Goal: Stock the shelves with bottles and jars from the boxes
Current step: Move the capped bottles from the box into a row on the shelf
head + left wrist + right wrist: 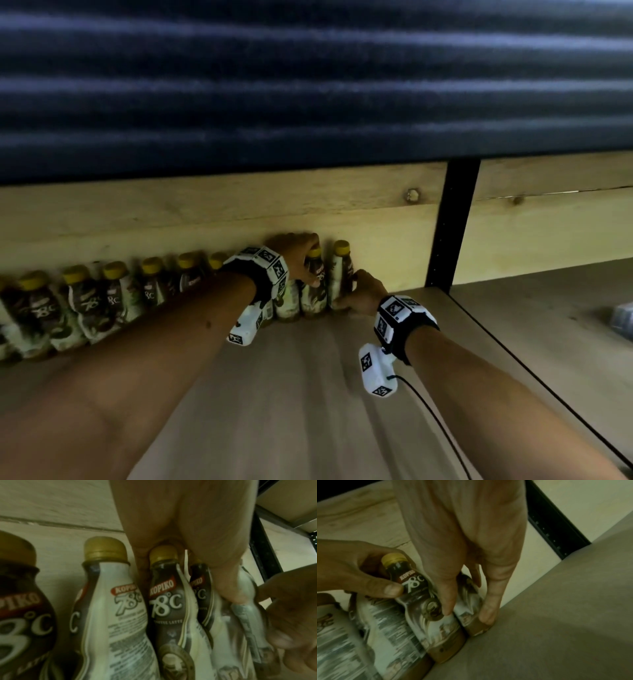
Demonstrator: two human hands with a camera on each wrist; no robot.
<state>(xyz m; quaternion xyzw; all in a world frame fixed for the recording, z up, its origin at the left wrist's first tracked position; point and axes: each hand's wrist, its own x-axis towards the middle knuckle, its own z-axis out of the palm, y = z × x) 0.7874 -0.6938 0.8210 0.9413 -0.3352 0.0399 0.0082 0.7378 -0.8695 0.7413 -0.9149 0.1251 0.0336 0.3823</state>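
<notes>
Several Kopiko bottles (85,301) with gold caps stand in a row along the back of the wooden shelf (308,394). My left hand (301,257) grips the neck of the second bottle from the right end (313,294), thumb in front; the same bottle (200,588) shows in the left wrist view. My right hand (356,291) holds the last bottle (342,270) low on its body, its base on the shelf. In the right wrist view my thumb and fingers (488,615) wrap that end bottle (471,608), touching the left-hand bottle (412,582).
A black upright post (448,233) stands just right of the end bottle. Beyond it lies another shelf bay (531,325) with a blurred pale object (623,318) at its far right. A dark ribbed surface (308,85) hangs low overhead. Bare board spreads in front of the row.
</notes>
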